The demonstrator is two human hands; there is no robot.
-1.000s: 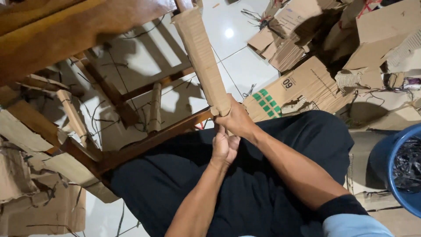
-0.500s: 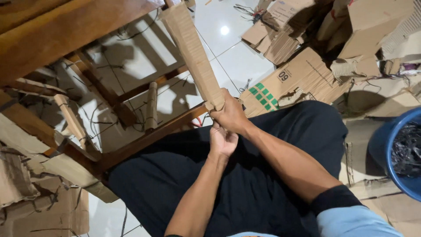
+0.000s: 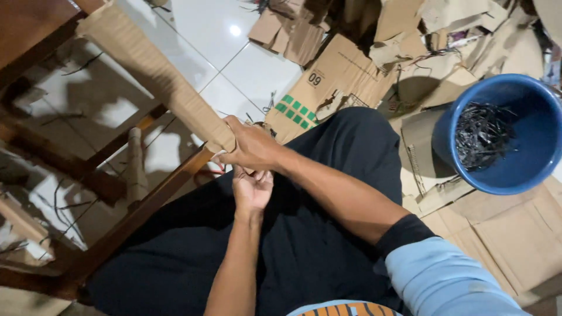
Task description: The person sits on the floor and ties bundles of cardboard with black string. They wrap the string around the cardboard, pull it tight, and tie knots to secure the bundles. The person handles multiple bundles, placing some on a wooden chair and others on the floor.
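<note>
Right grip: your right hand (image 3: 253, 147) is clamped round the near end of the cardboard roll (image 3: 153, 75), fingers wrapped over it.
Left grip: your left hand (image 3: 252, 188) sits just under the right one, fingers curled inward; you cannot tell whether it pinches anything, since the right hand hides its fingertips.
Roll: one long, flattened brown roll, held in the air above your lap, slanting up and away to the left until its far end meets the wooden frame (image 3: 35, 29) at the top left corner.
Lap: both hands hang over your black trousers (image 3: 328, 152); your right arm shows a black sleeve (image 3: 404, 234) under a pale blue one (image 3: 445, 275).
In the way: a wooden rail (image 3: 140, 213) runs slantwise just below the roll's near end, close to your right hand; a second rail (image 3: 126, 137) crosses further back, under the roll.
Small roll: one short cardboard roll (image 3: 136, 167) stands between those two rails, apart from your hands.
Floor: white tiles (image 3: 257, 70) with thin dark strips scattered on them.
Box: one flattened carton (image 3: 328, 82) with green squares lies beyond your knee.
Scrap: a heap of torn cardboard (image 3: 410, 29) fills the top right, too jumbled to count.
Bucket: one blue bucket (image 3: 530, 169) to your right, well apart from the hands, holding a tangle of dark strips (image 3: 486, 134).
</note>
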